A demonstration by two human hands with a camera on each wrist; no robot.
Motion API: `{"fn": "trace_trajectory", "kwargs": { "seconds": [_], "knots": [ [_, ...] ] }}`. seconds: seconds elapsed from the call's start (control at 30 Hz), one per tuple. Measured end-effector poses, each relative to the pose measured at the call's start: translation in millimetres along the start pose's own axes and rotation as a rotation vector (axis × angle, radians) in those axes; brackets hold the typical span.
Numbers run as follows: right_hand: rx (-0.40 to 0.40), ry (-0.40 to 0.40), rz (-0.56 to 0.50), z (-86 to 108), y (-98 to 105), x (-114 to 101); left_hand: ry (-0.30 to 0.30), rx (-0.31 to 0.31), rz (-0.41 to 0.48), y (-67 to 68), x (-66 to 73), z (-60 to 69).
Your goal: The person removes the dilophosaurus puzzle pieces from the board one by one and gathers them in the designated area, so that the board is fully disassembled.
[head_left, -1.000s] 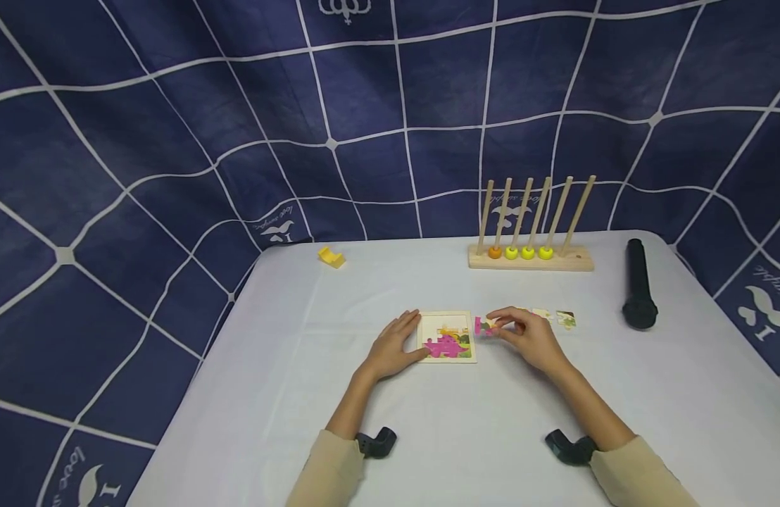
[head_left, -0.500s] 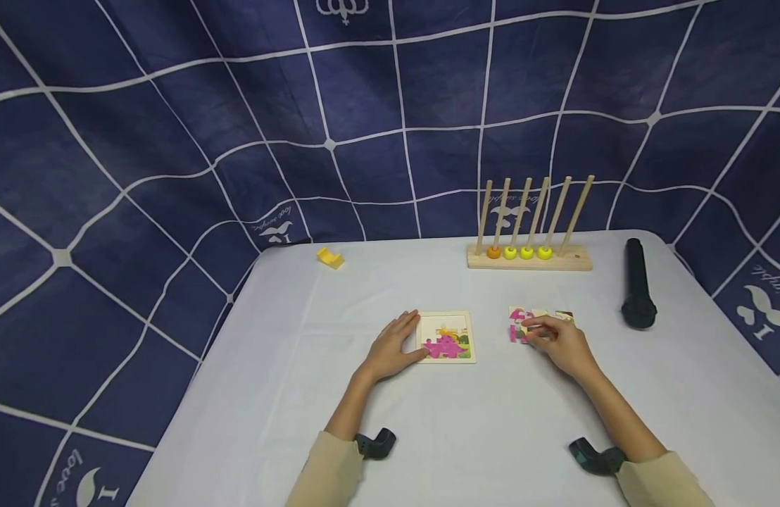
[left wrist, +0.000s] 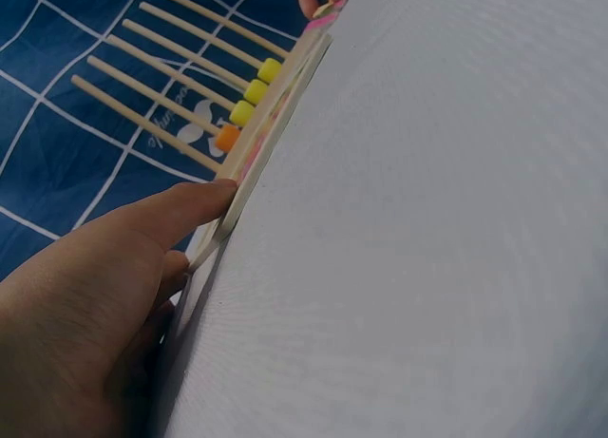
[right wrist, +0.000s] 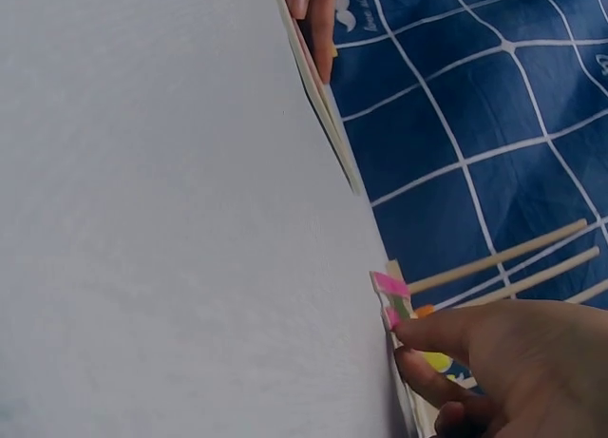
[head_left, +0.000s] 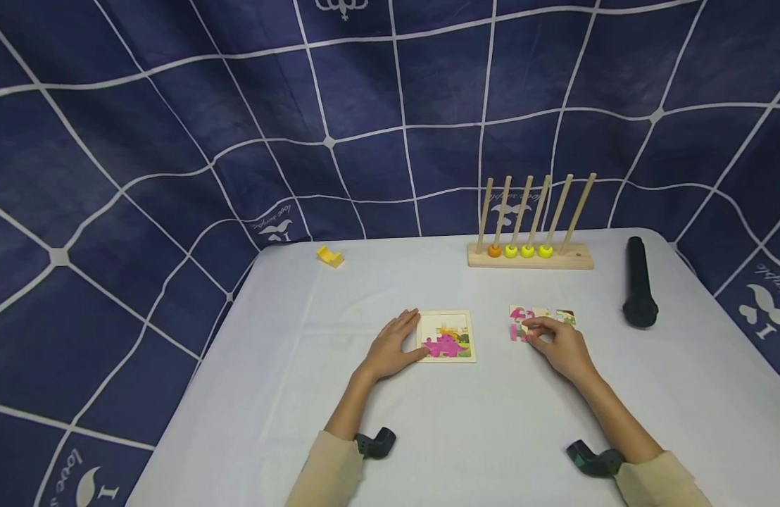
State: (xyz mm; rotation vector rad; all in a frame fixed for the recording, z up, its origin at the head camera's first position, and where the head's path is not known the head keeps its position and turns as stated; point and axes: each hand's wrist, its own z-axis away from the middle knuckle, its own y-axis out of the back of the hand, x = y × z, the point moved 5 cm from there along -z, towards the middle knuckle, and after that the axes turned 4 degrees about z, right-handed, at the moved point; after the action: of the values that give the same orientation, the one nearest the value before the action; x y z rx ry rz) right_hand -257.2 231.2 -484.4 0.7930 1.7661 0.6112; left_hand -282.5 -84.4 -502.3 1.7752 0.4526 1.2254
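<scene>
A square wooden puzzle frame (head_left: pixel 473 338) lies on the white table, partly filled with pieces forming a pink dinosaur picture. My left hand (head_left: pixel 390 350) rests along its left side, thumb over the lower left corner and straight fingers reaching the upper left corner. To the right of the frame, my right hand (head_left: pixel 560 346) pinches a pink and green puzzle piece (right wrist: pixel 391 286) between thumb and index finger. Loose puzzle pieces (head_left: pixel 565 317) lie just behind that hand, which partly hides them. Both wrist views look edge-on along the tabletop, so the picture barely shows there.
At the back right stands a wooden peg rack (head_left: pixel 576 258) with upright rods and orange and yellow beads. A black microphone-like object (head_left: pixel 640 285) lies at the far right. One small yellow block (head_left: pixel 330 256) sits at the back left, before a blue checked curtain (head_left: pixel 365 91).
From beside the frame, my right hand has moved right to the loose pieces, carrying the puzzle piece. Over the last half second it barely moves. The left hand stays on the frame.
</scene>
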Motion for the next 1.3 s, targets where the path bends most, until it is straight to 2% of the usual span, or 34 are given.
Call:
{"fn": "trace_trajectory", "kwargs": {
  "seconds": [0.2,0.63,0.93,1.07,1.3],
  "knots": [
    [0.022,0.023,0.041,0.9,-1.8,-0.5,-0.006,0.006,0.012,0.7,1.1,-0.4],
    [0.017,0.078,0.037,2.1,-3.4,-1.0,-0.006,0.0,-0.005,0.0,0.4,0.3],
    [0.01,0.065,0.031,2.2,-1.7,-2.3,-0.007,0.007,0.013,0.2,1.5,0.3],
    [0.02,0.052,0.003,0.1,-1.6,-9.4,0.004,0.012,0.023,0.4,1.2,-0.7],
    [0.041,0.097,-0.084,-11.4,-15.5,-38.9,0.044,0.044,0.013,-1.6,6.0,-5.4]
  ]
}}
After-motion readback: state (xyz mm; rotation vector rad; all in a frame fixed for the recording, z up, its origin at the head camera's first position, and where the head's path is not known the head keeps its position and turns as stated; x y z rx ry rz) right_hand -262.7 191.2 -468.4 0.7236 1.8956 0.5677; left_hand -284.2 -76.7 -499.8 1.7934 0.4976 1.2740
